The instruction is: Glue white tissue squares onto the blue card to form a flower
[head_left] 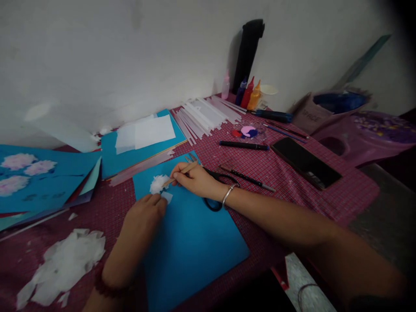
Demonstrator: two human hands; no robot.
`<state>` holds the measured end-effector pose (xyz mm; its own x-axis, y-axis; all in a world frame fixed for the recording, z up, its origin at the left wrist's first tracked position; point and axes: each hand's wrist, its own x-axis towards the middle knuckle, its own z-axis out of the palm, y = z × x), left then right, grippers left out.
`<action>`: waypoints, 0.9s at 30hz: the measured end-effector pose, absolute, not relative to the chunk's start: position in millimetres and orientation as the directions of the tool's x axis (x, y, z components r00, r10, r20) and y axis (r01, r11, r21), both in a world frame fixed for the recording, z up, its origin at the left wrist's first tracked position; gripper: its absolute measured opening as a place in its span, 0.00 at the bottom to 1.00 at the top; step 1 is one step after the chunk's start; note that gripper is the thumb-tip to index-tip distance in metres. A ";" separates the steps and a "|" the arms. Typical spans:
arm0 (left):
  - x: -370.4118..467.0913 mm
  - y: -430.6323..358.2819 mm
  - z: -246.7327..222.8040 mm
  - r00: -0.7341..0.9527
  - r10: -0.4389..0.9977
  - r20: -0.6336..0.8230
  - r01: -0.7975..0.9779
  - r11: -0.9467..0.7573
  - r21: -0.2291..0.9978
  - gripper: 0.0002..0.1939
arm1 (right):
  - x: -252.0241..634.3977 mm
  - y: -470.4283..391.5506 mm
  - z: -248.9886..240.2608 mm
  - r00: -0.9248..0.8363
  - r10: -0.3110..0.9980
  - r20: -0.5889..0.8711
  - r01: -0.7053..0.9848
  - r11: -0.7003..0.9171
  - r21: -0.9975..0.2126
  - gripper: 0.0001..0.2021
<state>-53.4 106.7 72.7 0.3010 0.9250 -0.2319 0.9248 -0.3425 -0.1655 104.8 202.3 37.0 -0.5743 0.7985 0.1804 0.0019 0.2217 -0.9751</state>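
My right hand [191, 177] pinches a thin wooden stick [168, 182], its tip touching a fluffy white paper flower [157, 183]. The flower sits near the top of a blue sheet [195, 242]. Just below the flower, the fingers of my left hand [146, 214] are bent together at the sheet; their tips are hidden. A small white paper piece [167, 197] shows right beside those fingertips. Black-handled scissors [212, 205] lie partly beneath my right wrist.
Torn white paper [66, 264] is heaped at lower left, below a blue card with flowers [32, 173]. White strips [204, 115], paint bottles [249, 93], a paint palette [244, 131], a marker [243, 145], a brush [247, 177] and a phone [305, 162] lie beyond.
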 end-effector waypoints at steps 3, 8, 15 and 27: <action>-58.9 109.5 66.1 0.300 0.941 -0.156 0.938 -0.321 -0.133 0.12 | 105.0 202.3 36.3 -0.573 0.801 0.175 0.023 0.229 -0.973 0.06; -77.7 109.2 57.4 0.224 0.975 -0.001 0.957 -0.220 0.187 0.09 | 105.6 202.4 38.1 -0.580 0.794 0.184 0.025 0.243 -0.970 0.06; -65.6 111.0 65.0 0.317 0.929 -0.190 0.948 -0.304 0.093 0.12 | 106.0 203.5 36.3 -0.583 0.791 0.186 0.068 0.276 -0.959 0.07; -70.3 116.0 67.0 0.067 0.991 -0.115 0.912 -0.014 0.410 0.04 | 106.6 204.4 37.7 -0.568 0.792 0.226 0.124 0.353 -0.927 0.06</action>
